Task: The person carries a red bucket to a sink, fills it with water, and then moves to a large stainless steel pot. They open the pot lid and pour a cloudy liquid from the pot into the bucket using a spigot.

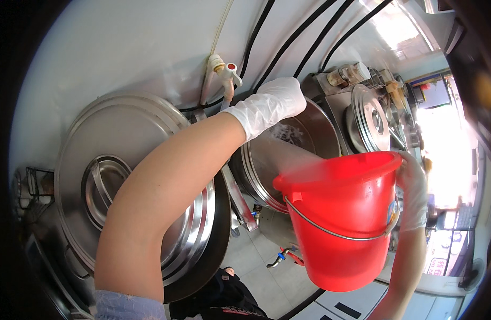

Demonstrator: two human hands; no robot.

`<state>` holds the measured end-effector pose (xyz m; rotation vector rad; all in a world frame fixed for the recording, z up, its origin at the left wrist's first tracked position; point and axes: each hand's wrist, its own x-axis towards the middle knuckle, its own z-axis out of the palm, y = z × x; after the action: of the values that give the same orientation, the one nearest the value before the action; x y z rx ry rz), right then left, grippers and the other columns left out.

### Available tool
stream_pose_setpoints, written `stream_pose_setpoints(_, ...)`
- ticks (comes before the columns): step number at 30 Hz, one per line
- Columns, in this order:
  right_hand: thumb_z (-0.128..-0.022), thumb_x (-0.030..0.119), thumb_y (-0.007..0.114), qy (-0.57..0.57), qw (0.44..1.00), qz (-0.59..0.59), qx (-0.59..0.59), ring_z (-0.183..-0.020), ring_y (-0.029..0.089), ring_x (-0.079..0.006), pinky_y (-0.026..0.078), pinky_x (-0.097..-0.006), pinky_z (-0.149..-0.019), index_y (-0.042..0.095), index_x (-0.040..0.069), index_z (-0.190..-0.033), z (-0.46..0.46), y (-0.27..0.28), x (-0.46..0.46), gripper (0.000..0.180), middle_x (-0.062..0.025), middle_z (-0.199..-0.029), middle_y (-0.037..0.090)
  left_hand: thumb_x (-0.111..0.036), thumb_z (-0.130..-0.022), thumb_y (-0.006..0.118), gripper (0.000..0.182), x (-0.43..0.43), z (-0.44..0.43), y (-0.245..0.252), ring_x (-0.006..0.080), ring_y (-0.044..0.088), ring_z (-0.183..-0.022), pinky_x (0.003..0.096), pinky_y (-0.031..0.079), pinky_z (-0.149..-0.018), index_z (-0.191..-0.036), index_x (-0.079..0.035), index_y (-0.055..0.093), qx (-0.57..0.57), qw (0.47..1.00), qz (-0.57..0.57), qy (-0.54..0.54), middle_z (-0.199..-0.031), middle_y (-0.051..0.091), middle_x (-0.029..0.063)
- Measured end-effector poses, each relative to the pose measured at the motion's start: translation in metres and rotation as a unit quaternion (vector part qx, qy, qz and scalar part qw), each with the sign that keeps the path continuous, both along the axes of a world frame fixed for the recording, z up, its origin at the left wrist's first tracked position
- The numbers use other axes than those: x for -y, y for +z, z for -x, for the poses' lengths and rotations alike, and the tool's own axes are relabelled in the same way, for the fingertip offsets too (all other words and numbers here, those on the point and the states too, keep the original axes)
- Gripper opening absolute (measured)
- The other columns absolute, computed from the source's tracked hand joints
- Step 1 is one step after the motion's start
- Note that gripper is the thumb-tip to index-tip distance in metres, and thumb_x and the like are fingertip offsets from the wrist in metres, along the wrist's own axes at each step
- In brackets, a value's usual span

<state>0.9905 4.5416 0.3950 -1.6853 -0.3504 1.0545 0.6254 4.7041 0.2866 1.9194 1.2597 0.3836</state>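
My right hand [412, 188], in a white glove, grips the far-right rim of a red plastic bucket [341, 248]. The bucket leans to the left, its wire handle hanging across the front. Between its mouth and a deep stainless steel pot [321, 124] spreads a blurred grey stream [289, 154], which looks like water. Foamy, churned water [285, 132] shows inside the pot. Over the pot's far-left rim is my left hand [277, 98], gloved too and curled. Its fingers are turned away, so whether it holds anything is hidden.
At left, a large steel lid [137, 124] covers a wide pot. A white tap with a red-marked handle [230, 70] projects from the wall. Below hangs a blue-handled spigot [279, 257]. A smaller lidded pot [371, 120] and a glass jar [348, 75] stand beyond.
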Motion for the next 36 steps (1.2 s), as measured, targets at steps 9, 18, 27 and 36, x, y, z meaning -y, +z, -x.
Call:
stream_pose_setpoints(9, -0.087, 0.003, 0.060, 0.012, 0.999, 0.010, 0.042, -0.069, 0.066, -0.0224, 0.058, -0.0264, -0.062, 0.056, -0.003, -0.090, 0.018, -0.021, -0.056, 0.008, -0.0115, -0.081, 0.065, -0.029, -0.089, 0.053, 0.036, 0.003, 0.014, 0.005, 0.0407, 0.065, -0.091, 0.0457, 0.051, -0.080, -0.093, 0.003, 0.069, -0.001, 1.000, -0.007, -0.024, -0.091, 0.067, 0.0249)
stream_pose_setpoints(18, -0.086, 0.002, 0.062, 0.022, 0.995, 0.046, 0.081, -0.067, 0.065, -0.0213, 0.059, -0.0241, -0.059, 0.054, -0.003, -0.089, 0.049, -0.036, -0.100, 0.009, -0.0116, -0.082, 0.064, -0.026, -0.088, 0.055, 0.031, -0.005, 0.026, 0.006, 0.0401, 0.066, -0.086, 0.0446, 0.051, -0.074, -0.090, 0.002, 0.070, 0.030, 0.999, -0.008, -0.020, -0.088, 0.067, 0.0239)
stream_pose_setpoints(27, -0.084, -0.001, 0.063, 0.018, 0.994, 0.044, 0.096, -0.072, 0.065, -0.0213, 0.060, -0.0252, -0.062, 0.056, -0.003, -0.091, 0.037, -0.048, -0.126, 0.010, -0.0121, -0.083, 0.062, -0.025, -0.086, 0.057, 0.029, -0.013, 0.031, 0.012, 0.0404, 0.066, -0.086, 0.0448, 0.052, -0.072, -0.086, 0.001, 0.070, 0.030, 0.999, 0.006, -0.010, -0.086, 0.068, 0.0237)
stream_pose_setpoints(36, -0.083, -0.002, 0.063, 0.014, 0.994, 0.015, 0.105, -0.072, 0.065, -0.0220, 0.061, -0.0271, -0.064, 0.054, -0.003, -0.094, 0.070, -0.036, -0.106, 0.014, -0.0119, -0.087, 0.062, -0.024, -0.085, 0.056, 0.031, -0.003, 0.030, 0.004, 0.0426, 0.065, -0.082, 0.0456, 0.050, -0.072, -0.083, 0.004, 0.069, 0.056, 0.997, -0.033, -0.031, -0.084, 0.066, 0.0270)
